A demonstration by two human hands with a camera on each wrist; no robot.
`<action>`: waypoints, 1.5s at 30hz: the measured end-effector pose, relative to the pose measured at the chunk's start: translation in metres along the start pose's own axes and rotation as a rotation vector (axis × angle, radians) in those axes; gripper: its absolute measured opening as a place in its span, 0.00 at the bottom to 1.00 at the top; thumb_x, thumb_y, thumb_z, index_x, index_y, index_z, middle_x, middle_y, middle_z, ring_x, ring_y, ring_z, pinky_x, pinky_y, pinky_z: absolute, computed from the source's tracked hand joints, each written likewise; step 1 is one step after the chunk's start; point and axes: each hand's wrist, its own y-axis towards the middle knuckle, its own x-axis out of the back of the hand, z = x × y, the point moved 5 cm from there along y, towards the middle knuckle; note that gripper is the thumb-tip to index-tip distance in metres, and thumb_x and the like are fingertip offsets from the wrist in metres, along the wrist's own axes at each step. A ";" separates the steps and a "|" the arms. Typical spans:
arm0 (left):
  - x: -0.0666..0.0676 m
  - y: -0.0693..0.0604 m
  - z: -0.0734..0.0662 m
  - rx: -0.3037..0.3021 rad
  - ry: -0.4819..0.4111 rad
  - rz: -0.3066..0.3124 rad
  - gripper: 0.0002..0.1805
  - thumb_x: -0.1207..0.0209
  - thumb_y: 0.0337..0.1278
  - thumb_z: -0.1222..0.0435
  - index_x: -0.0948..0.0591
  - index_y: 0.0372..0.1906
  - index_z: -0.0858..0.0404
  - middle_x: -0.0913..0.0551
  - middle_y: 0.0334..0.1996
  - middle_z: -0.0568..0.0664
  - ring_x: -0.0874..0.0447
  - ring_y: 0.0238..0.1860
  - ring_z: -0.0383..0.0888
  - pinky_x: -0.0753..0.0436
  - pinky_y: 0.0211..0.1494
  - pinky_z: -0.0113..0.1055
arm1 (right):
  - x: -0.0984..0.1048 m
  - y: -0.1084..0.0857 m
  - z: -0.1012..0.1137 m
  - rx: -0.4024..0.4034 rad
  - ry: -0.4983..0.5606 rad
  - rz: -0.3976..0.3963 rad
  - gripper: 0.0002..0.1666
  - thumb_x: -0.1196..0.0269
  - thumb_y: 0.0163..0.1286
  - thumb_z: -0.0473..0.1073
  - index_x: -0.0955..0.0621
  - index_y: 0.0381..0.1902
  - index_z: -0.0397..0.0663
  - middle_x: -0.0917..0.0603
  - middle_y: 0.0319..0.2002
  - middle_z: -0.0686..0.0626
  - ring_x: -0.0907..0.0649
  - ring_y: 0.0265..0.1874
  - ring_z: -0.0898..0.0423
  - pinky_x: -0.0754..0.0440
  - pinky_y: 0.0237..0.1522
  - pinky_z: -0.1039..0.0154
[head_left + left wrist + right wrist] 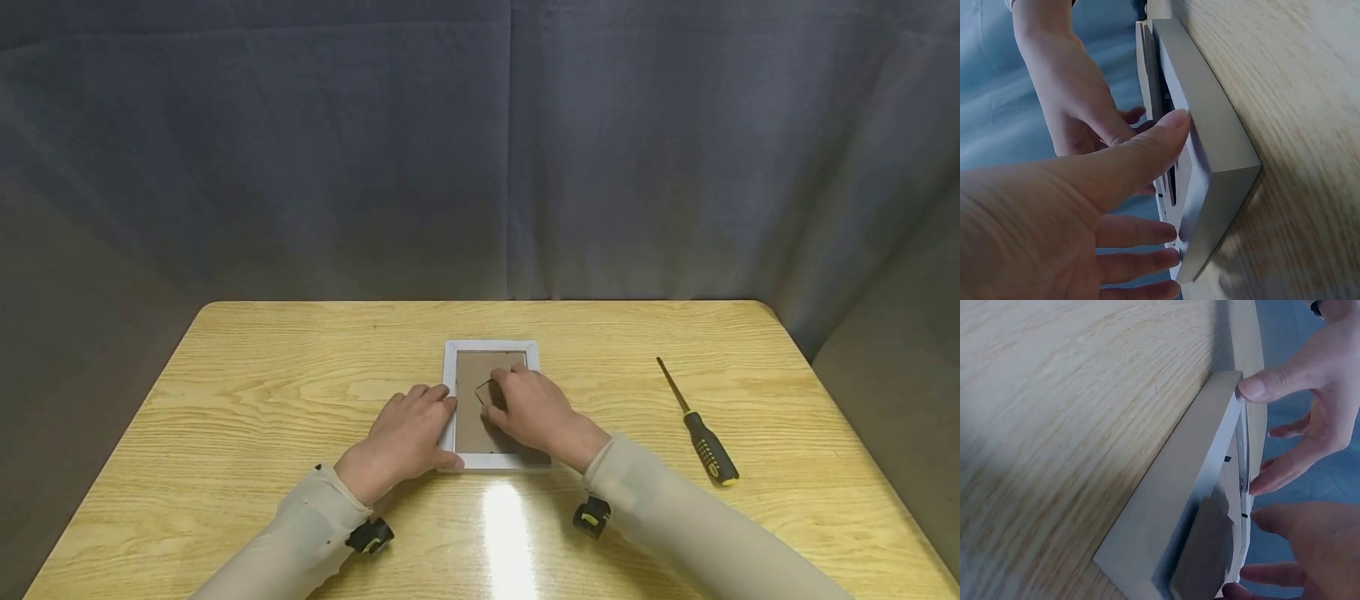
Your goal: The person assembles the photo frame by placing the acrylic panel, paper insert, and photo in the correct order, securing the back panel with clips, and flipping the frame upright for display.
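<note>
The frame [492, 345] lies flat on the table [300, 358], just below the centre of the head view, white rim around a brown backing [472, 425]. My left hand [408, 429] is at the frame's left side, its fingers gently bent along the rim and its thumb on the lower left corner. In the left wrist view those fingers look nearly straight, slightly apart, with the thumb laid across the rim at the middle of the picture.

My right hand [536, 408] comes in from the lower right over the backing. Its fingers and thumb curl toward each other and pinch the backing near its middle, beside a thin dark outline [480, 393]; the exact spot between the fingertips is hidden. In the right wrist view one end of the backing sits tilted up out of the frame, at bottom centre.

The screwdriver [705, 442] lies at the right of the head view, well apart from both hands, its tip toward the top and its black and yellow handle lower down. Light sleeves [300, 525] cover my forearms in the lower corners, and a dark curtain [300, 167] fills the upper half.
</note>
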 end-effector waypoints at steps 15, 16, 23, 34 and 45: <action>0.011 0.002 -0.004 0.005 -0.015 -0.080 0.36 0.32 0.57 0.42 0.20 0.63 0.61 0.20 0.64 0.57 0.22 0.65 0.57 0.20 0.62 0.56 | 0.015 -0.010 -0.007 0.024 0.004 -0.103 0.26 0.32 0.67 0.51 0.17 0.56 0.38 0.14 0.44 0.42 0.16 0.35 0.51 0.14 0.38 0.54; 0.011 0.002 -0.005 0.005 -0.022 -0.083 0.36 0.32 0.57 0.43 0.20 0.63 0.61 0.19 0.64 0.56 0.22 0.65 0.57 0.20 0.63 0.55 | 0.016 -0.011 -0.009 0.019 0.001 -0.103 0.27 0.32 0.67 0.51 0.17 0.56 0.39 0.14 0.43 0.42 0.16 0.35 0.51 0.15 0.37 0.55; 0.013 0.002 -0.011 -0.016 -0.060 -0.113 0.34 0.33 0.59 0.44 0.20 0.64 0.61 0.19 0.63 0.55 0.21 0.65 0.55 0.21 0.64 0.54 | 0.023 -0.019 -0.020 -0.002 0.003 -0.106 0.27 0.33 0.68 0.52 0.18 0.58 0.40 0.14 0.46 0.41 0.15 0.37 0.50 0.14 0.37 0.54; 0.014 0.002 -0.018 -0.042 -0.070 -0.140 0.35 0.33 0.59 0.44 0.21 0.64 0.63 0.18 0.62 0.57 0.20 0.64 0.56 0.21 0.64 0.54 | 0.032 -0.032 -0.037 -0.043 0.007 -0.121 0.28 0.33 0.68 0.53 0.18 0.58 0.40 0.15 0.47 0.40 0.14 0.42 0.46 0.14 0.38 0.50; 0.015 0.003 -0.030 -0.064 -0.107 -0.139 0.33 0.34 0.61 0.47 0.21 0.64 0.63 0.17 0.61 0.57 0.20 0.63 0.55 0.20 0.63 0.55 | 0.042 -0.045 -0.054 -0.078 0.033 -0.143 0.28 0.33 0.68 0.52 0.18 0.58 0.39 0.14 0.45 0.41 0.14 0.40 0.48 0.14 0.38 0.52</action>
